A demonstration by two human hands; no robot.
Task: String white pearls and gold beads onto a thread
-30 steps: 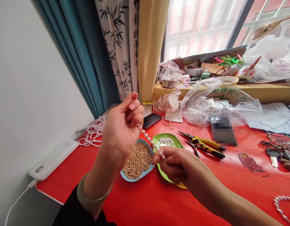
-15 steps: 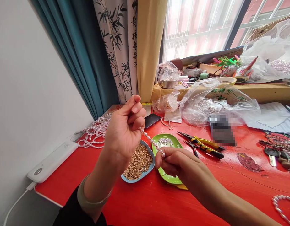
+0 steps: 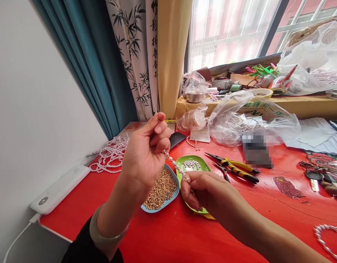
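Note:
My left hand (image 3: 146, 157) is raised with its fingers curled closed; a thin clear thread sticks up from between thumb and forefinger. A short string of pearl beads (image 3: 173, 162) runs from under its little finger down to my right hand (image 3: 209, 190). There the thumb and forefinger pinch the lower part of the strand; its end is hidden by the fingers. Below the strand lie a blue dish (image 3: 172, 199) full of small gold beads (image 3: 163, 186) and a green dish (image 3: 205, 164) with loose pearl beads (image 3: 191, 165), partly covered by my right hand.
Pliers with yellow-black handles (image 3: 239, 171) lie right of the dishes. Tangled pearl strands (image 3: 110, 155) and a white power bank (image 3: 60, 188) are at the left. Behind are a dark phone (image 3: 177, 138) and plastic bags (image 3: 228, 124). A pearl loop (image 3: 320, 237) sits at the lower right.
My right hand's fingers have shifted along the bead strand and now curl further down around its lower part. My left hand has stayed nearly in place, still gripping the upper end.

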